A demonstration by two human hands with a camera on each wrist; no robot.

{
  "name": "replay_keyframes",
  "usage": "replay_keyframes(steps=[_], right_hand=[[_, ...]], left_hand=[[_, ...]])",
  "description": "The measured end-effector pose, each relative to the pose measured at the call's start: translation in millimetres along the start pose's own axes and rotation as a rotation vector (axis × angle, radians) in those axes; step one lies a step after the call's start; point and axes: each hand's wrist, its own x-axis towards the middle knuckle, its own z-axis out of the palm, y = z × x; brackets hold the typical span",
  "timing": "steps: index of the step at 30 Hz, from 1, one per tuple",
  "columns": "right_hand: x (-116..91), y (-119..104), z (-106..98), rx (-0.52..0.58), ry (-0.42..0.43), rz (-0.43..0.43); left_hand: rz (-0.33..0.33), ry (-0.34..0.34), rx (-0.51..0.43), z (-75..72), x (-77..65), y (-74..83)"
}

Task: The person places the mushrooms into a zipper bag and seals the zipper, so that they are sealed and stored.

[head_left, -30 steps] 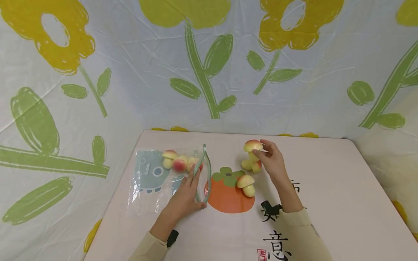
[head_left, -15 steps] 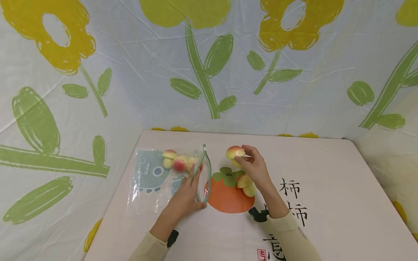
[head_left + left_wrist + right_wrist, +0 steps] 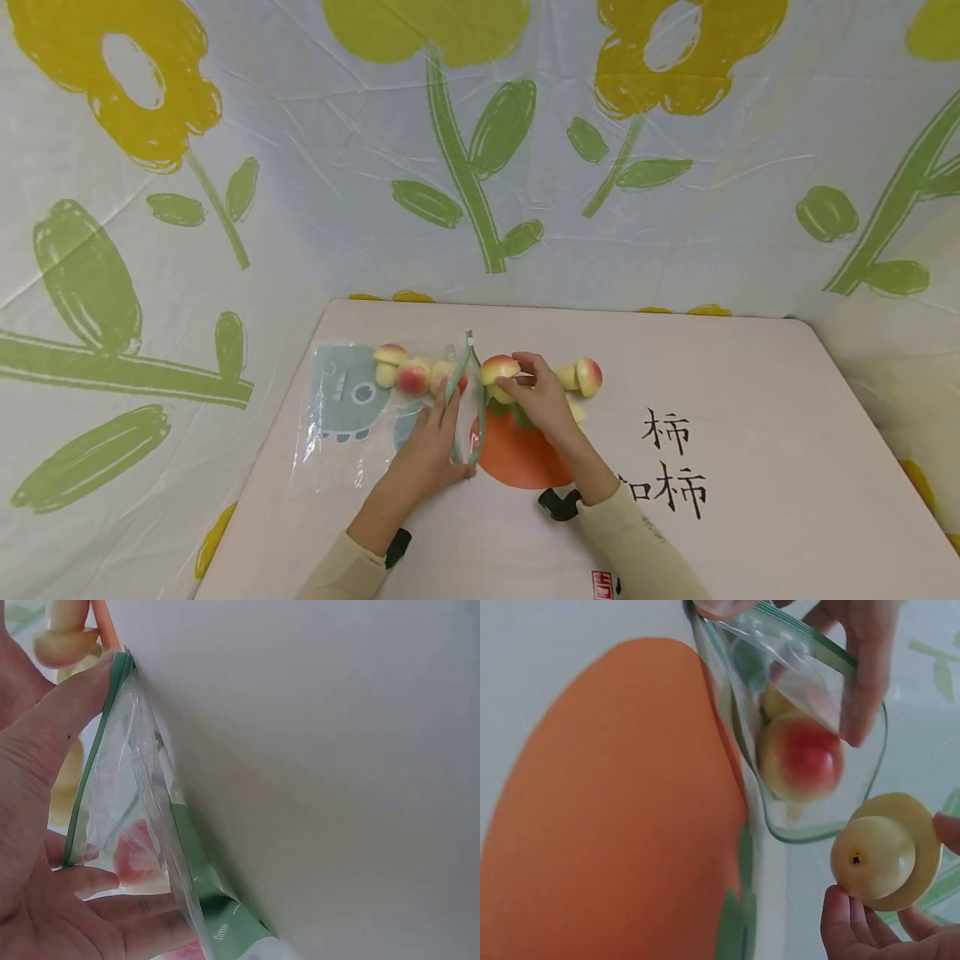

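Note:
A clear zip bag (image 3: 307, 467) with a green zip strip and blue printing lies on the left of the table, its mouth gaping to the right. My left hand (image 3: 423, 454) holds that mouth, thumb at the near corner and fingers at the upper edge. Several yellow-and-red toy mushrooms (image 3: 412, 380) lie inside. My right hand (image 3: 546, 408) pinches another toy mushroom (image 3: 874, 859) by its cap, right beside the bag's mouth, stem toward the right wrist camera. Behind the right hand lies one more toy mushroom (image 3: 587, 377), and a further toy mushroom (image 3: 577, 411) is mostly hidden.
The pale table (image 3: 772, 433) carries a printed orange persimmon (image 3: 517, 458) and black characters (image 3: 678, 492). A flower-patterned cloth (image 3: 337, 192) hangs behind and at both sides.
My right hand has brought its toy mushroom leftward from the other loose ones to the bag's mouth. The left hand and the bag have barely moved.

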Motion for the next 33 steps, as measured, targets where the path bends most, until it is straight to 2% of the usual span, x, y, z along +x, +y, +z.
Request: replay_keyframes(steps=[13, 26, 33], right_hand=[[11.7, 18.0, 25.8, 0.002, 0.007, 0.077], [13.0, 21.3, 34.6, -0.005, 0.023, -0.007], [13.0, 22.7, 35.4, 0.008, 0.031, -0.020]], left_hand=[[-0.006, -0.021, 0.026, -1.2, -0.4, 2.6], [0.020, -0.005, 0.039, -1.4, 0.1, 2.2], [0.006, -0.020, 0.031, -3.2, -0.9, 2.7]])
